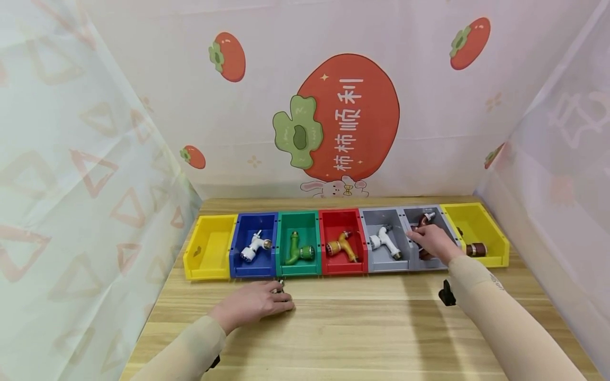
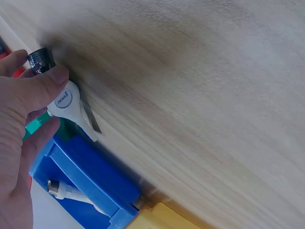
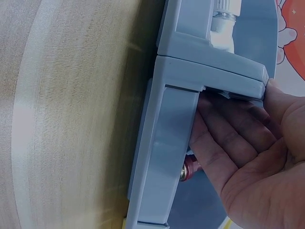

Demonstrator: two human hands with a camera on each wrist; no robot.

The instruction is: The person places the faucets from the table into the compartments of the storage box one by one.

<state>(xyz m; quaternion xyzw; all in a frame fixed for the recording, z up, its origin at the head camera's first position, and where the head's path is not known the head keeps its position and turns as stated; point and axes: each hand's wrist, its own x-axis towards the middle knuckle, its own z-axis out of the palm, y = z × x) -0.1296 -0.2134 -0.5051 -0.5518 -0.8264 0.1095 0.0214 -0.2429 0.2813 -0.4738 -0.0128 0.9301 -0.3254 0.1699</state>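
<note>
My left hand (image 1: 252,304) is low over the table in front of the blue and green bins. Its thumb and fingers pinch a tap (image 2: 69,105) with a white lever handle and a black threaded end; the fingers hide part of it. My right hand (image 1: 432,241) is at the right-hand grey bin (image 3: 174,129). Its fingers reach inside along the side wall, with the thumb at that wall's rim, gripping the wall. A dark red-brown tap (image 1: 421,222) lies in this bin, partly covered by the hand. The other grey bin (image 1: 376,217) holds a white tap (image 1: 387,243).
The bins stand in a row: yellow bin (image 1: 219,227), blue bin (image 1: 257,219), green bin (image 1: 305,219), red bin (image 1: 338,217), two grey, then another yellow bin (image 1: 476,225). Several hold taps; a brown tap part (image 1: 476,250) lies at the right. Printed cloth (image 1: 267,132) walls surround the wooden table (image 1: 333,328).
</note>
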